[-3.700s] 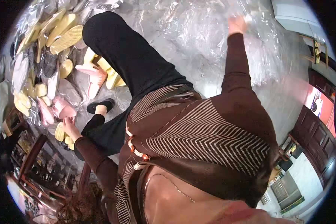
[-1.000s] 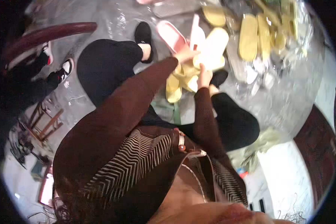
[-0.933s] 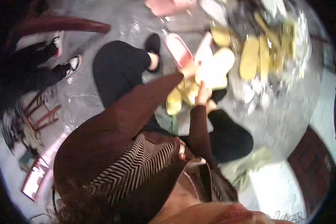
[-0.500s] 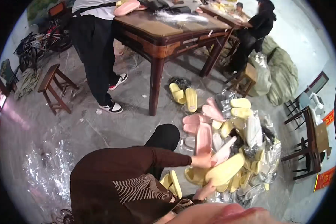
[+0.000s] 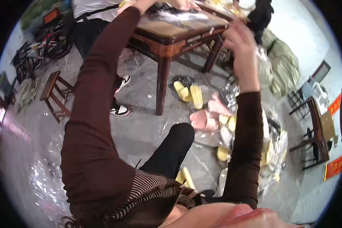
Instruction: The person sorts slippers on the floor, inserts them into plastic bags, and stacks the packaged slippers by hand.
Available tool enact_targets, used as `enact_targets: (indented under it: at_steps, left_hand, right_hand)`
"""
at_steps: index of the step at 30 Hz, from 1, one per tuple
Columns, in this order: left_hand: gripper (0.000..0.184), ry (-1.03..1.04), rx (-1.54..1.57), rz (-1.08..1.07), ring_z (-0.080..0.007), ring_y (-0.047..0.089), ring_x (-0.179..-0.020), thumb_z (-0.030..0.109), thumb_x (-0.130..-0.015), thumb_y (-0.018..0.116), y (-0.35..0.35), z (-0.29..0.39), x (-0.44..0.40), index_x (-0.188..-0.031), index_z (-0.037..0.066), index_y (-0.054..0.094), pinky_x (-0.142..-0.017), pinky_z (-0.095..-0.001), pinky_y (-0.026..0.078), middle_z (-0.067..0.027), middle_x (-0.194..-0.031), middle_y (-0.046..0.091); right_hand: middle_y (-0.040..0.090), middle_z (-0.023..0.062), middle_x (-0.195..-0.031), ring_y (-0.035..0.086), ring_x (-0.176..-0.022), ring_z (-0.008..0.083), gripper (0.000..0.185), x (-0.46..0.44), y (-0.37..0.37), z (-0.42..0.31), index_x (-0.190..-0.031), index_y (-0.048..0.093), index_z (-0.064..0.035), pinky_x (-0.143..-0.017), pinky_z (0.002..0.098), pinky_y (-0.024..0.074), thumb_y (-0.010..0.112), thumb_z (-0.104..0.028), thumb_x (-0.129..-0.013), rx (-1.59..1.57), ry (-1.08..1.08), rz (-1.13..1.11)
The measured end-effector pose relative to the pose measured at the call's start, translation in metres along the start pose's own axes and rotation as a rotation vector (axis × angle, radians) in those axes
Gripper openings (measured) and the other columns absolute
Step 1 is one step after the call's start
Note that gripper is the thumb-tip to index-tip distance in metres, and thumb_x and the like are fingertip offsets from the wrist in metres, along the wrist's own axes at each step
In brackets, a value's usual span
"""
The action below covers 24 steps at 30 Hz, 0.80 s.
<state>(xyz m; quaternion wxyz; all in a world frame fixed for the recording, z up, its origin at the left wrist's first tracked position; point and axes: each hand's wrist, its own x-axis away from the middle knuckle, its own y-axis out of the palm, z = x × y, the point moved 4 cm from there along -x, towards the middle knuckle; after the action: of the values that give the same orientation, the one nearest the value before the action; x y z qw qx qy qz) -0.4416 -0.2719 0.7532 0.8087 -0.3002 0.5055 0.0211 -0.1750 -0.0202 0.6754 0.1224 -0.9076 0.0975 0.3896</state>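
My left hand (image 5: 146, 4) reaches up over the near side of the wooden table (image 5: 155, 28), its fingers cut off by the top of the view, so I cannot tell what it holds. Close to it on the tabletop are pinkish slippers (image 5: 184, 4), partly cut off. Raised in front of the table's right side, my right hand (image 5: 241, 49) has its fingers loosely bent and slightly blurred, with nothing visible in them. Below my right forearm lies a pile of slippers, with pink slippers (image 5: 205, 119) at its left edge and a yellow slipper (image 5: 223, 152) nearer me.
A pair of yellow slippers (image 5: 189, 94) lies by the table leg. A wooden stool (image 5: 57, 91) stands left, near a person in black trousers (image 5: 87, 36). Another person in black (image 5: 260, 17) is at the far right. Clear plastic (image 5: 49, 178) covers floor at left.
Both hands have risen from the slipper pile to the table's height. The pink and yellow slippers they held are gone from the pile, and pinkish slippers now show on the tabletop.
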Motion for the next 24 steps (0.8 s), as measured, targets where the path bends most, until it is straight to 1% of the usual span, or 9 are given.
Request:
enact_targets:
  at_steps: [4,6,8,10,11,15,17,22,24]
  left_hand:
    - [0.024,0.129,0.019,0.082,-0.0216,0.056,-0.074,0.016,-0.081,0.053,0.055,0.049,0.121,-0.096,-0.002,0.055,-0.068,-0.0315,0.045,-0.0113,-0.080,0.059]
    - [0.020,0.042,0.165,-0.058,-0.0192,0.056,-0.070,0.013,-0.080,0.053,0.092,0.091,0.176,-0.093,-0.002,0.057,-0.065,-0.0301,0.045,-0.0100,-0.078,0.059]
    - [0.018,-0.142,0.345,-0.277,-0.0148,0.055,-0.068,0.011,-0.080,0.052,0.131,0.122,0.223,-0.092,-0.002,0.057,-0.061,-0.0276,0.045,-0.0077,-0.079,0.059]
    - [0.018,-0.286,0.545,-0.454,-0.0115,0.055,-0.066,0.012,-0.081,0.052,0.184,0.138,0.263,-0.092,-0.001,0.057,-0.059,-0.0244,0.045,-0.0058,-0.079,0.059]
    - [0.018,-0.341,0.635,-0.508,-0.0102,0.055,-0.066,0.012,-0.081,0.052,0.211,0.148,0.287,-0.093,-0.001,0.057,-0.057,-0.0228,0.045,-0.0049,-0.080,0.059]
    - [0.020,-0.595,0.803,-0.810,-0.0095,0.055,-0.065,0.013,-0.081,0.053,0.299,0.207,0.362,-0.096,0.000,0.057,-0.056,-0.0206,0.045,-0.0047,-0.080,0.059]
    - [0.021,-0.608,0.829,-0.962,-0.0097,0.056,-0.064,0.014,-0.082,0.053,0.345,0.212,0.397,-0.096,0.000,0.057,-0.055,-0.0201,0.045,-0.0046,-0.080,0.059]
    - [0.022,-0.706,0.651,-1.178,-0.0090,0.054,-0.062,0.015,-0.081,0.054,0.397,0.230,0.453,-0.095,-0.002,0.057,-0.054,-0.0193,0.043,-0.0034,-0.076,0.058]
    - [0.023,-0.540,0.591,-1.275,-0.0081,0.054,-0.063,0.016,-0.081,0.054,0.396,0.243,0.447,-0.095,-0.002,0.057,-0.055,-0.0195,0.042,-0.0030,-0.074,0.058]
  right_hand:
    - [0.055,0.0070,-0.107,0.054,-0.091,0.0142,0.039,0.178,-0.037,0.147,-0.117,0.046,-0.0009,-0.074,0.0280,0.0450,0.052,-0.018,-0.083,0.127,0.449,-0.134]
    - [0.057,0.0037,-0.098,0.055,-0.083,0.0128,0.039,0.321,-0.086,0.217,-0.113,0.050,-0.0042,-0.067,0.0267,0.0442,0.056,-0.023,-0.080,0.149,1.044,0.025]
    - [0.056,0.0019,-0.086,0.054,-0.075,0.0131,0.035,0.489,-0.122,0.268,-0.105,0.054,-0.0074,-0.061,0.0249,0.0427,0.059,-0.026,-0.076,0.098,1.439,0.264]
    - [0.052,0.0067,-0.072,0.049,-0.059,0.0189,0.023,0.623,-0.122,0.252,-0.091,0.058,-0.0024,-0.047,0.0310,0.0411,0.059,-0.018,-0.074,-0.059,1.543,0.753]
    - [0.052,0.0067,-0.072,0.049,-0.059,0.0189,0.023,0.685,-0.105,0.244,-0.091,0.058,-0.0024,-0.047,0.0310,0.0411,0.059,-0.018,-0.074,-0.071,1.658,0.824]
    - [0.057,0.0138,-0.099,0.056,-0.085,0.0333,0.035,0.872,-0.037,0.218,-0.112,0.051,-0.0101,-0.070,0.0401,0.0461,0.055,-0.024,-0.079,-0.114,2.253,1.448]
    - [0.051,0.0136,-0.107,0.052,-0.091,0.0332,0.039,0.870,-0.012,0.213,-0.115,0.047,-0.0109,-0.075,0.0432,0.0424,0.055,-0.027,-0.080,-0.198,2.304,1.517]
    - [0.035,0.0130,-0.126,0.042,-0.105,0.0327,0.049,0.800,-0.006,0.225,-0.123,0.038,-0.0131,-0.087,0.0509,0.0332,0.054,-0.034,-0.081,-0.392,1.972,1.357]
    - [0.033,0.0125,-0.129,0.040,-0.107,0.0324,0.051,0.792,-0.005,0.237,-0.124,0.037,-0.0144,-0.091,0.0531,0.0297,0.054,-0.035,-0.081,-0.725,1.843,1.727]
